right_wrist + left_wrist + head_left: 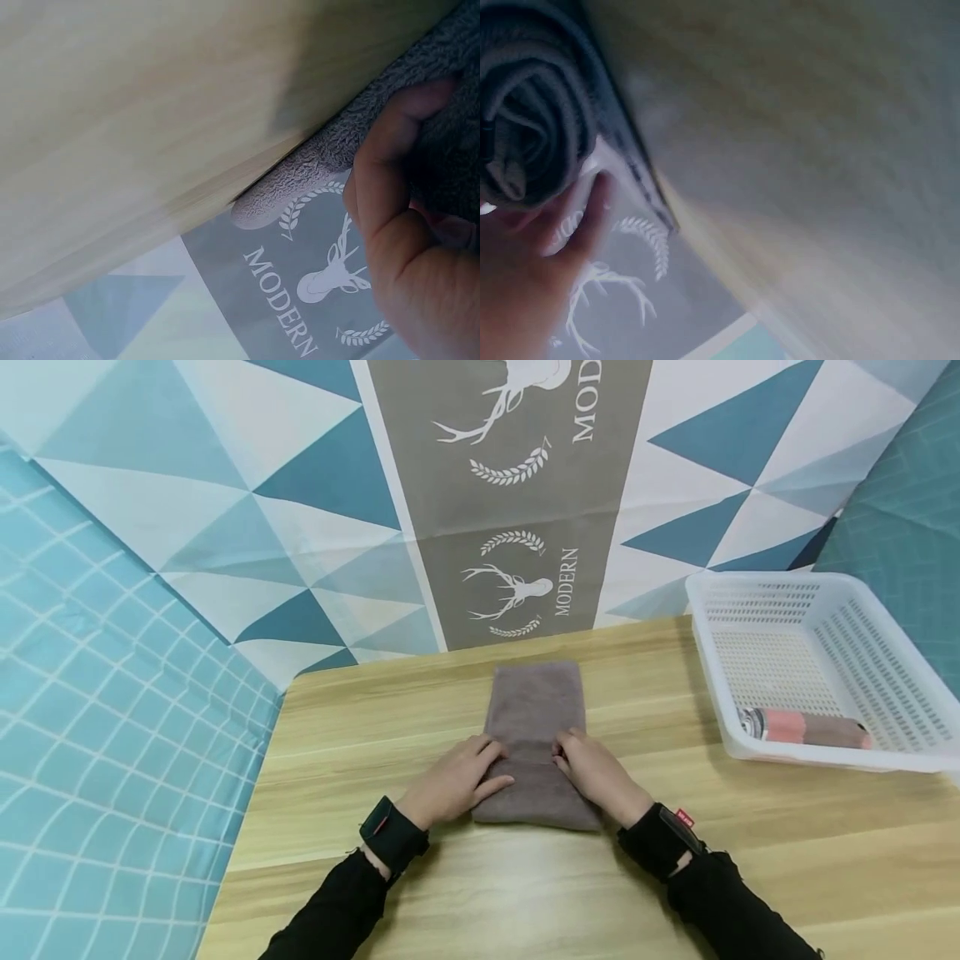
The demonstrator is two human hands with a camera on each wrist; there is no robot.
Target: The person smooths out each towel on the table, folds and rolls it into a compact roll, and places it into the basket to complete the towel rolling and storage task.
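A greyish-brown towel point(536, 697) lies lengthwise on the wooden table. Its near end is wound into a thick roll point(536, 797), and the left wrist view shows the spiral layers at the end of this towel roll point(536, 127). My left hand point(455, 782) grips the roll's left side, thumb stretched along it and fingers bent over its far side. On the right edge, my right hand point(597, 774) holds the towel with curled fingers. The right wrist view has the right hand point(397, 202) against the fluffy cloth, some fingertips hidden.
A white perforated plastic basket point(765, 752) stands at the table's right. Inside it lies a cylindrical pink and brown bundle point(817, 729) with a black-and-white end. A patterned cloth backdrop point(517, 518) rises behind the table's far edge, and blue tiled fabric point(135, 710) hangs at left.
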